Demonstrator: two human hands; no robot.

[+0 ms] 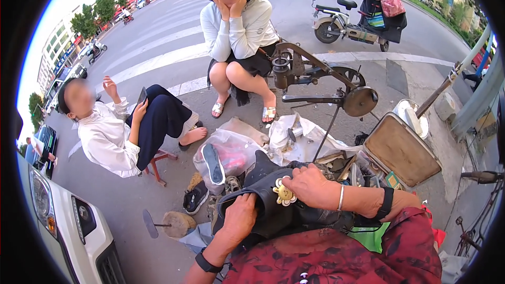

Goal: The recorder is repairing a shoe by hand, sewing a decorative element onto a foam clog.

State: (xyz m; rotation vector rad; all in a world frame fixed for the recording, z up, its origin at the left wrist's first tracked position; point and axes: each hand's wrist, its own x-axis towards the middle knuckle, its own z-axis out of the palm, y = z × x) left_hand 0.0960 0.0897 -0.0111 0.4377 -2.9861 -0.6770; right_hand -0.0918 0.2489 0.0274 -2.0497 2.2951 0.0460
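Gripped at two points, laid across the lap

Gripping with the left hand (pixel 241 216), curled over the rim of a black leather piece (pixel 263 189), with fingertips tucked out of sight at its opening; probably so placed to keep the mouth from collapsing. Pinching with the right hand (pixel 307 183) at the leather, bunched close beside a yellow ornament (pixel 284 193); cannot tell whether also catching the ornament's edge.

Lying across the lap, over a red patterned garment (pixel 315 255): perhaps a boot, perhaps a bag, cannot tell which. Likely rested there for backing from the thighs, with both hands spared for the grip.

Just beyond, on the ground: a clear plastic bag (pixel 244 150) with a blue-grey sole (pixel 213 164) at its side, and a dark sneaker (pixel 195 198) nearby, apparently grouped low for easy reach. To the left, a wooden block (pixel 180 223) with a metal plate (pixel 150 224) on a stem. To the right, a brown case (pixel 402 150) tilted up near a white bucket (pixel 405 108). Ahead, a sewing machine (pixel 318 63) on slim legs, presumably set apart for room around its wheel.

Farther out: a person (pixel 236 29) with palms against the cheeks, and another person (pixel 108 139) on a low red stool (pixel 153 171), holding a phone (pixel 142 95).
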